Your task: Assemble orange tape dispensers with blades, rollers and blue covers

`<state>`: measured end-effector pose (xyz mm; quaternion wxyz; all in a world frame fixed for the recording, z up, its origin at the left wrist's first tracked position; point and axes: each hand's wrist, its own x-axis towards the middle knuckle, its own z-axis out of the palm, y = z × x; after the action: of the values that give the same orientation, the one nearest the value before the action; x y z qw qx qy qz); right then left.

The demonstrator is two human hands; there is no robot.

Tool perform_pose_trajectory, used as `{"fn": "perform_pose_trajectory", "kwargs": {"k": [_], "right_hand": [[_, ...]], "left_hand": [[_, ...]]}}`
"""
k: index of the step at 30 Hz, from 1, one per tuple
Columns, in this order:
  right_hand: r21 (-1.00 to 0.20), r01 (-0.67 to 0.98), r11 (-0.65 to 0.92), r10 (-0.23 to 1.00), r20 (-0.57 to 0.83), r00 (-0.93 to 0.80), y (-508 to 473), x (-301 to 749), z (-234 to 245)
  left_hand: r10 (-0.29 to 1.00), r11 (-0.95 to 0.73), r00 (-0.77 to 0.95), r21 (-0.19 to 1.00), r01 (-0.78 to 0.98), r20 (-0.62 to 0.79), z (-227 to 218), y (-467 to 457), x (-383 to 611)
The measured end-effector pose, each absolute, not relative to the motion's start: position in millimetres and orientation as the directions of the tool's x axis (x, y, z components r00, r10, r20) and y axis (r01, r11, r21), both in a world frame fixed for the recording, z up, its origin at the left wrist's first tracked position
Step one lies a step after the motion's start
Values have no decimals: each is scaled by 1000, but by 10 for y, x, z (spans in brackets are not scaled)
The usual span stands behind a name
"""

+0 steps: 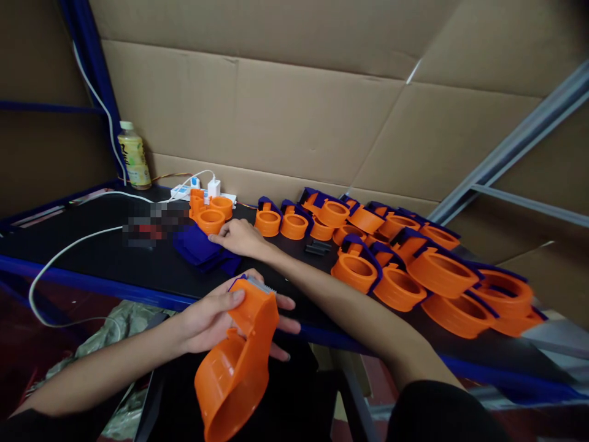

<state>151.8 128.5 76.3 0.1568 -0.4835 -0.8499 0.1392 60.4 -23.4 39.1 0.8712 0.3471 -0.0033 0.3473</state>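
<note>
My left hand [211, 319] grips an orange tape dispenser [260, 344] by its head, between thumb and fingers. A grey serrated blade [261, 283] sits on top of that head, with a blue edge beside it; its round ring hangs down toward me. Farther forward, my right hand [239, 236] reaches across the table with bent fingers close together. Their tips touch the upper edge of a pile of flat blue pieces [202, 248], right beside a standing orange dispenser body [210, 220]. Whatever is between those fingertips is hidden.
Several orange dispensers with blue flaps [356, 273] crowd the right side of the black table [92, 230]. Small dark pieces [317, 247] lie near them. Behind are a power strip [181, 192] with cables and a drink bottle [134, 156], against a cardboard wall [294, 116].
</note>
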Motion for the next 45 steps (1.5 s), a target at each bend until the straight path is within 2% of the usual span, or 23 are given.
{"fn": "perform_pose_trajectory", "kwargs": {"k": [4,10,17,19,21,23,27,30,34,38,45], "right_hand": [[-418,763,493,864,135,-485,1296,1503,755],[-498,690,526,844,203,-497,1322,1493,785],[-554,568,609,792,382,-476,1243,1826,1223],[-509,540,670,739,528,-419,1157,2011,1364],[-402,546,735,632,698,-337,1010,2213,1444],[-283,574,768,516,805,-293,799,2409,1443],[-52,565,824,273,910,-314,283,2733,1253],[96,521,848,155,895,-419,-45,2898,1083],[224,497,838,110,823,-557,-256,2994,950],[324,507,798,60,796,-603,-271,3011,887],[183,527,830,182,804,-567,-323,3005,895]], "left_hand": [[572,583,798,590,-559,190,359,-236,594],[604,623,776,498,-603,185,386,-163,516],[739,518,650,468,-716,177,516,-109,513],[792,449,585,482,-752,174,511,-98,529],[836,382,523,511,-770,163,479,-88,542],[871,320,471,561,-763,143,428,-82,556],[921,163,349,639,-752,175,316,-67,599],[926,112,322,672,-732,196,263,-62,626],[946,64,266,694,-717,187,238,-80,638],[965,45,210,690,-723,157,235,-107,649],[954,46,241,704,-709,180,212,-128,660]]}}
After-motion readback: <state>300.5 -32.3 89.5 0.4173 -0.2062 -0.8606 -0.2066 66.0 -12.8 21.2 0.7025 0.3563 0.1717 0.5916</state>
